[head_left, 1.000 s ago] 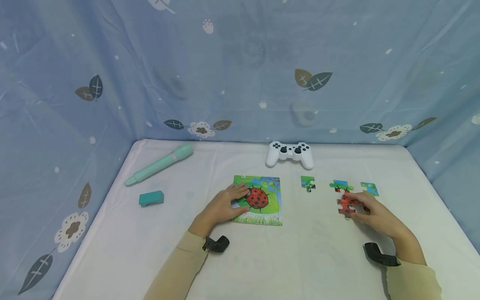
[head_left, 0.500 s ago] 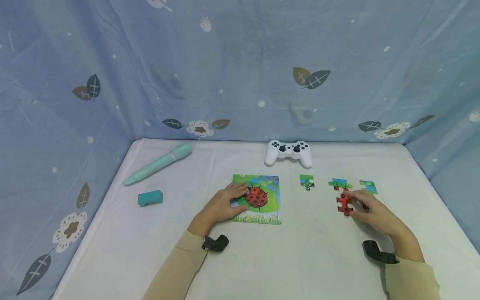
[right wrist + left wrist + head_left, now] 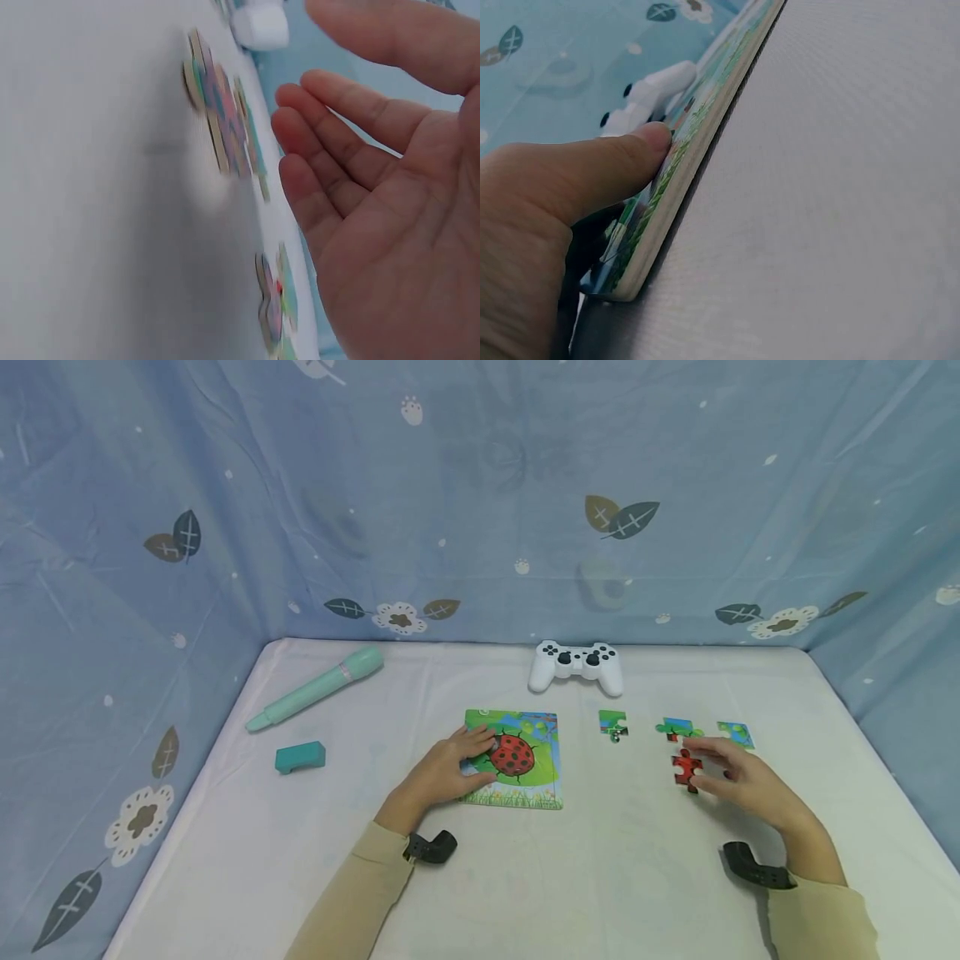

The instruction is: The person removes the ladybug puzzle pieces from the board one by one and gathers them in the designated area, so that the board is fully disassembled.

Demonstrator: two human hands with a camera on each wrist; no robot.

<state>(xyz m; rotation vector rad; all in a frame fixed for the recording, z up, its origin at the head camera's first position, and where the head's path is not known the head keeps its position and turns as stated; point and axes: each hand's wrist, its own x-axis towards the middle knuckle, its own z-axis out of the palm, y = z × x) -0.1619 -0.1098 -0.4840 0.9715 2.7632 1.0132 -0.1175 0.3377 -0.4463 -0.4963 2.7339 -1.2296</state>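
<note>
My left hand (image 3: 444,770) lies with spread fingers on the left part of a ladybug picture puzzle board (image 3: 551,785). In the left wrist view the thumb (image 3: 622,161) rests on the picture near the board's front edge; the other fingers are hidden there. My right hand (image 3: 750,781) hovers beside a red puzzle piece (image 3: 686,767), thumb and index finger apart at its right side. The right wrist view shows fingers (image 3: 352,142) loosely bent, holding nothing. A blue-green piece (image 3: 677,727) lies just behind the red one. Another dark-red piece is mostly covered by the right hand.
A green corner piece (image 3: 613,722) lies between board and right hand, and a blue-green piece (image 3: 737,733) at the far right. A white game controller (image 3: 576,667) stands behind the board. At left lie a mint-green stick (image 3: 315,689) with a thicker end and a teal block (image 3: 300,757).
My right hand has shifted slightly left and away from me, and the red piece beside it has turned a little. The left hand has stayed on the board.
</note>
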